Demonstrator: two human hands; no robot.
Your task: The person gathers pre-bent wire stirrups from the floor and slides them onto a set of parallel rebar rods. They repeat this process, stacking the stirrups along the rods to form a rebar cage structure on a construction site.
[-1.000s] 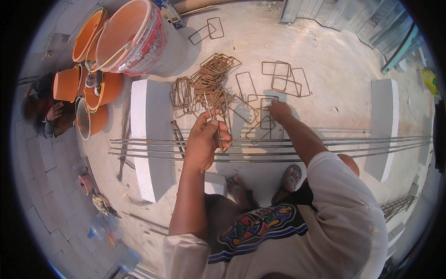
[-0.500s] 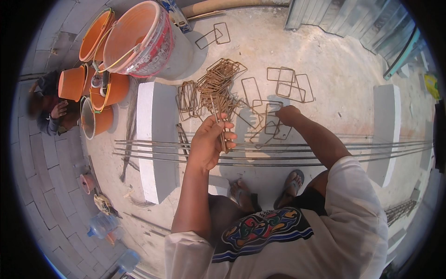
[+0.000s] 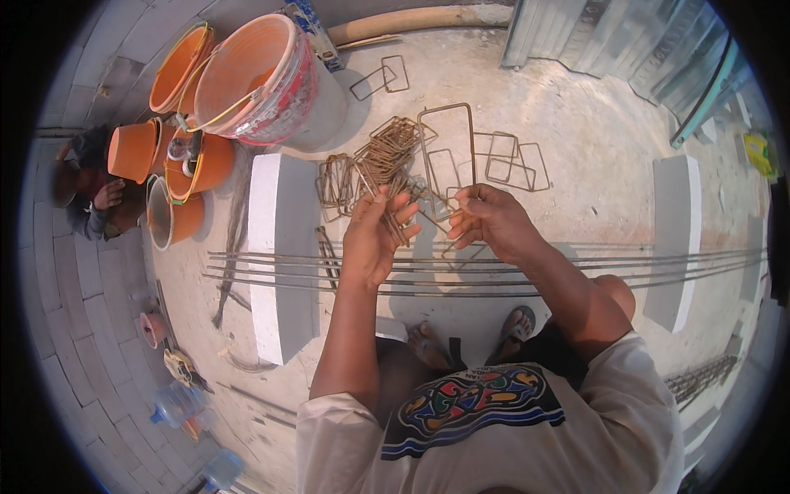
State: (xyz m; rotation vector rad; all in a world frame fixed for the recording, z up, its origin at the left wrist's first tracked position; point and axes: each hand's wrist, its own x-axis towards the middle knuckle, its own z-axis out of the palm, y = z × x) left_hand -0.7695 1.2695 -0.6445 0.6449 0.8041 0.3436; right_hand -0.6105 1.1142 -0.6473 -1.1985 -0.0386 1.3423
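My left hand (image 3: 374, 239) is closed round a few rusty rebar stirrups, seen nearly edge-on and slanting across the palm. Close by on its right, my right hand (image 3: 492, 221) pinches another rectangular rebar stirrup (image 3: 472, 144) by its near end, holding it up off the floor. Beneath and beyond my hands lies a tangled pile of rebar stirrups (image 3: 388, 152). Several loose stirrups (image 3: 517, 160) are spread on the concrete to the right of the pile. Long thin steel bars (image 3: 461, 272) run crosswise below both hands, over two pale blocks.
A pale block (image 3: 276, 263) stands left and another block (image 3: 676, 247) right. Orange buckets (image 3: 177, 160) and a large pail (image 3: 271, 90) crowd the upper left. Another person's hand (image 3: 109, 194) shows at the far left. Corrugated metal sheet (image 3: 609, 41) borders the back right.
My right hand has lifted a stirrup from the loose ones on the floor and drawn it left and nearer, beside my left hand. The left hand keeps its stirrups.
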